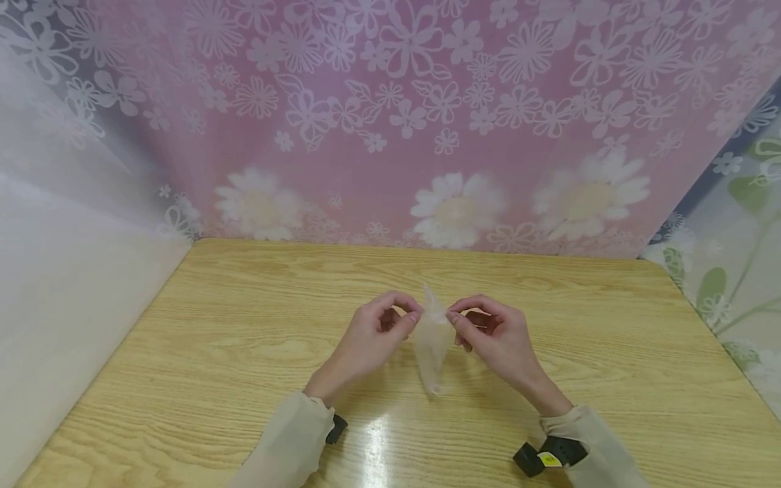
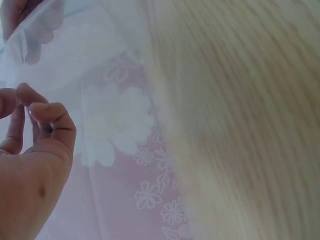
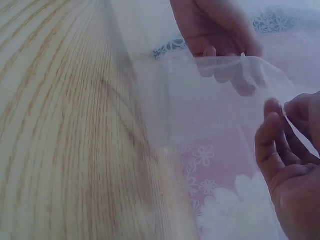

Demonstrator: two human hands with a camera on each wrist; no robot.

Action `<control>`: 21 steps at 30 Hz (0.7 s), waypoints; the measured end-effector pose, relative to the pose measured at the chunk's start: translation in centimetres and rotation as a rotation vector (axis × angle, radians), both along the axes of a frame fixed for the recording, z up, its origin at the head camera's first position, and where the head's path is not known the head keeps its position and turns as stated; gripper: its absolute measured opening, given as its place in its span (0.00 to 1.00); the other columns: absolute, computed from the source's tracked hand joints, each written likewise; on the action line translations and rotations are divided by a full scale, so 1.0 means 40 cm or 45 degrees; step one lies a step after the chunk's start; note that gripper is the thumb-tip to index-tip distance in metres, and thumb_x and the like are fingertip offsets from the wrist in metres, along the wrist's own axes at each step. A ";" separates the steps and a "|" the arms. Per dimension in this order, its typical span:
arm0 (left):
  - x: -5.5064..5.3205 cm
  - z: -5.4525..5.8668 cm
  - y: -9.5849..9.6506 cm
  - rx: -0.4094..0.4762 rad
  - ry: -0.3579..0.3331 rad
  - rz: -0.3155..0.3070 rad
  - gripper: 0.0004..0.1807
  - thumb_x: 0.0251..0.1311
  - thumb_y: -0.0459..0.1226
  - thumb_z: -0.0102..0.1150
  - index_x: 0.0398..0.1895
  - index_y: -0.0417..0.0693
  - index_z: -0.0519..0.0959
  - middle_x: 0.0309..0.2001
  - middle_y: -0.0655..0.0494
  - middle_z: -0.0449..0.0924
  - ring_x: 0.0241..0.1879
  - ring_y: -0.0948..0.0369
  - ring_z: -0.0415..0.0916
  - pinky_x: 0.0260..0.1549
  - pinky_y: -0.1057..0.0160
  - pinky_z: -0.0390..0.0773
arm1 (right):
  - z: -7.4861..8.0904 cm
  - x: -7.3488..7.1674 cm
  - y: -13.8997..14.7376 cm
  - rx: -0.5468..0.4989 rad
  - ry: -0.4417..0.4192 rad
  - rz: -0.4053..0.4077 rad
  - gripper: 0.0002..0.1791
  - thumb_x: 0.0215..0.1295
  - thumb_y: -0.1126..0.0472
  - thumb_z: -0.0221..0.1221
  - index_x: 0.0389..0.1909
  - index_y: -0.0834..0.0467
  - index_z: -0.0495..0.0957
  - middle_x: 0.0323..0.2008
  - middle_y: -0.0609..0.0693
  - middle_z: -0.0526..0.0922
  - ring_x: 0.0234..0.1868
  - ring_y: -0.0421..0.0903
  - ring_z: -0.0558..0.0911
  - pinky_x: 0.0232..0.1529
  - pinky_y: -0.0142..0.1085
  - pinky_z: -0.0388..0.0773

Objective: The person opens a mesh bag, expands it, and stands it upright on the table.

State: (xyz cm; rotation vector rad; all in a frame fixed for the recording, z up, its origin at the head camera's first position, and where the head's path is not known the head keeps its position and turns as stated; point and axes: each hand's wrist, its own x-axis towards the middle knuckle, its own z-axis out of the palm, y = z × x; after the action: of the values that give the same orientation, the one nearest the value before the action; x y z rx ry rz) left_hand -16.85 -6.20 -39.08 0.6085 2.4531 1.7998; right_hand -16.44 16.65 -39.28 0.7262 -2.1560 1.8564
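Observation:
A thin, see-through plastic bag (image 1: 432, 346) hangs between the two hands above the wooden table. My left hand (image 1: 383, 328) pinches its upper left edge between thumb and forefinger. On the other side, my right hand (image 1: 491, 332) pinches the upper right edge the same way. The bag's top rises to a point between the fingertips, and its lower end narrows to a crumpled tip. In the right wrist view the clear film (image 3: 210, 95) spreads from the near hand toward the other, whose fingers show through it. The left wrist view shows the left hand (image 2: 42, 135) with its fingertips together.
The wood-grain table (image 1: 244, 339) reaches back to a pink flowered curtain (image 1: 354, 156). A pale sheet (image 1: 73, 271) hangs along the left side, and a leaf-patterned curtain (image 1: 732, 271) along the right. Black wrist cameras (image 1: 529, 459) sit at the cuffs.

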 end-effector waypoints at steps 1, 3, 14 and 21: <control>0.000 0.001 0.000 0.016 -0.032 -0.010 0.06 0.75 0.41 0.57 0.48 0.58 0.82 0.40 0.57 0.83 0.30 0.53 0.78 0.25 0.67 0.74 | 0.001 0.000 0.001 -0.012 -0.014 0.021 0.06 0.68 0.76 0.61 0.42 0.67 0.82 0.32 0.52 0.84 0.21 0.44 0.81 0.22 0.33 0.80; -0.001 0.002 0.002 0.050 -0.086 -0.033 0.06 0.75 0.40 0.56 0.48 0.56 0.81 0.42 0.54 0.83 0.33 0.50 0.81 0.27 0.65 0.77 | 0.002 0.001 0.001 -0.027 -0.039 0.059 0.05 0.68 0.75 0.60 0.43 0.69 0.82 0.31 0.56 0.85 0.22 0.45 0.83 0.22 0.35 0.81; 0.003 0.007 0.017 0.045 -0.140 -0.027 0.10 0.71 0.45 0.62 0.50 0.55 0.83 0.48 0.58 0.86 0.46 0.61 0.84 0.45 0.63 0.84 | 0.002 0.005 -0.006 0.001 -0.161 0.037 0.07 0.67 0.76 0.61 0.45 0.72 0.81 0.37 0.43 0.86 0.31 0.41 0.88 0.31 0.38 0.87; 0.001 0.011 0.023 0.013 -0.104 0.034 0.06 0.72 0.43 0.61 0.45 0.55 0.84 0.43 0.59 0.87 0.41 0.63 0.82 0.42 0.65 0.83 | 0.003 0.006 -0.008 0.025 -0.173 0.049 0.08 0.70 0.72 0.60 0.47 0.71 0.82 0.38 0.44 0.86 0.30 0.42 0.87 0.32 0.39 0.87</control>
State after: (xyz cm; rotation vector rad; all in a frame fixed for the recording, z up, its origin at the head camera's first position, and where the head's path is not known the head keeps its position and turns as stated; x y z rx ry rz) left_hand -16.83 -5.27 -38.63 0.4948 2.4115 1.8101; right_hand -16.20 16.35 -39.17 0.6678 -2.2607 1.9597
